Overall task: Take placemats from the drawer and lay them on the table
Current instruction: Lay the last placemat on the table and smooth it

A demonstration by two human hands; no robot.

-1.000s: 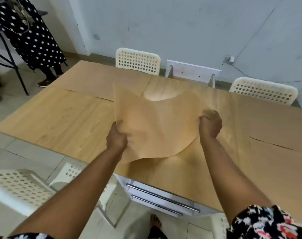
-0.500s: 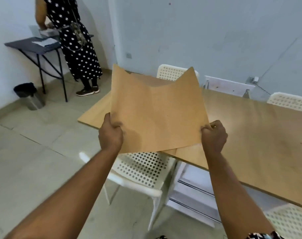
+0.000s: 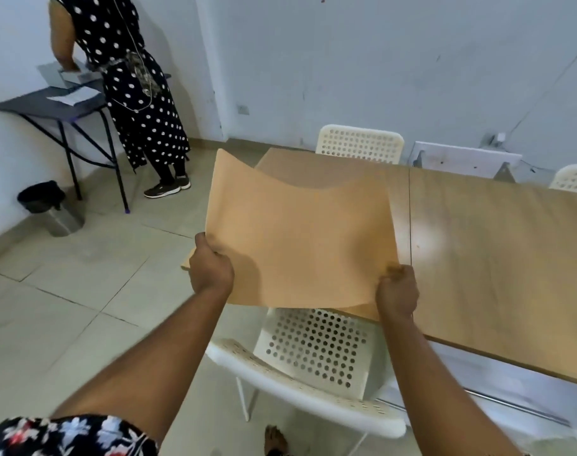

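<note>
I hold a thin tan placemat [image 3: 300,238] in the air over the left end of the wooden table [image 3: 497,258]. My left hand [image 3: 211,268] grips its near left corner and my right hand [image 3: 397,289] grips its near right corner. The sheet sags in the middle and its far corners curl up. It hides the table's near left corner. Under the table's near edge, at the right, a drawer front with a metal handle [image 3: 511,408] shows partly.
A white perforated chair [image 3: 313,363] stands just below the placemat, pushed toward the table. Two more white chairs [image 3: 359,144] stand at the far side. A person in a dotted dress [image 3: 132,80] stands at a dark side table [image 3: 43,103], beside a small bin [image 3: 50,209].
The view has swung left from the table's middle to its left end. Both hands carried the placemat along, and it now lies flatter and lower over the table's corner.
</note>
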